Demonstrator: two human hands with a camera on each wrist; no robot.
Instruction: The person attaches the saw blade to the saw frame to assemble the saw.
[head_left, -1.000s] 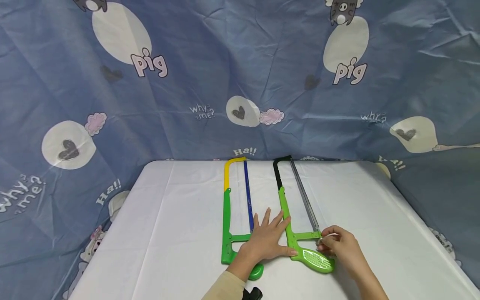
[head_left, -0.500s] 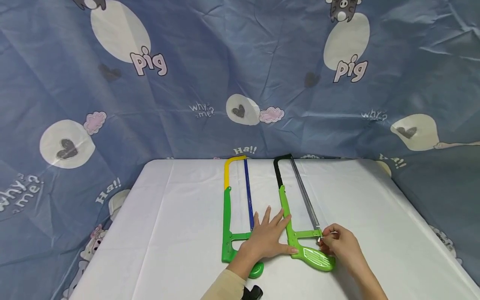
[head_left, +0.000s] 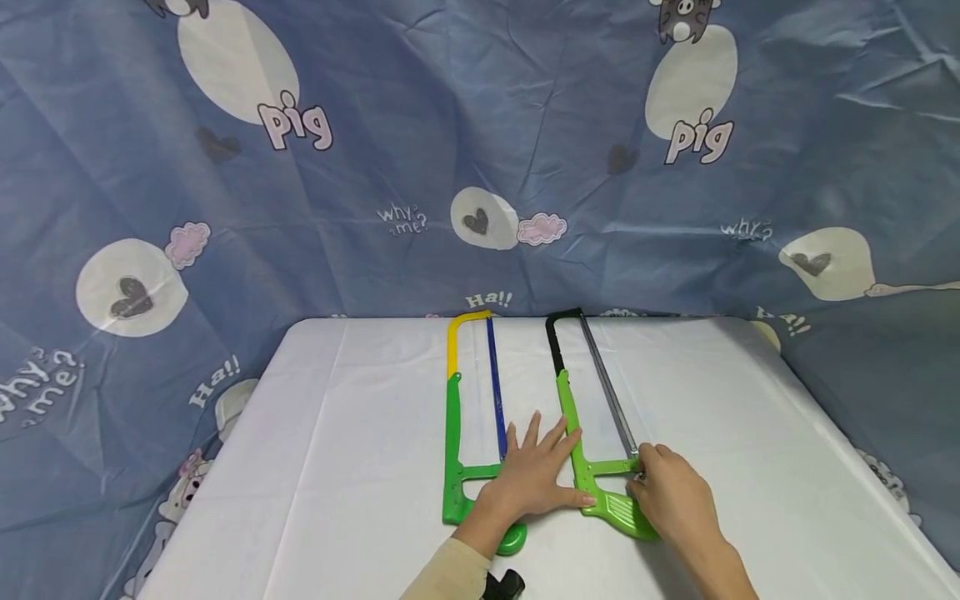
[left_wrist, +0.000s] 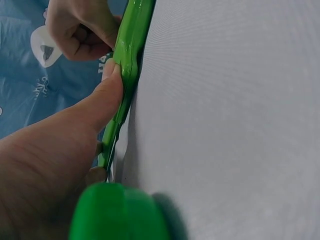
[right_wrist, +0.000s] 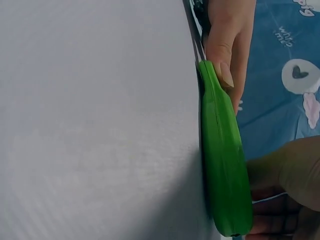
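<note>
A light green hacksaw [head_left: 570, 404] with a black front end lies flat on the white table. My left hand [head_left: 528, 479] is spread across its frame, fingertips on the green bar and thumb at the base of the handle [right_wrist: 225, 155]. At the near end of the grey blade [head_left: 609, 387], my right hand [head_left: 678, 496] pinches the small metal wing nut, which its curled fingers mostly hide. A second hacksaw [head_left: 453, 425], darker green with a yellow front and blue blade, lies to the left; my left forearm covers part of its handle [left_wrist: 117, 212].
The white-covered table [head_left: 360, 467] reaches back to a blue patterned cloth [head_left: 390, 150] hanging behind it. A black object [head_left: 510, 586] shows beside the left sleeve [head_left: 450, 571] at the bottom edge.
My right hand has turned at the wing nut, its knuckles rolling over to the left and now covering more of the handle's end. The left hand and both hacksaws stay in place.
</note>
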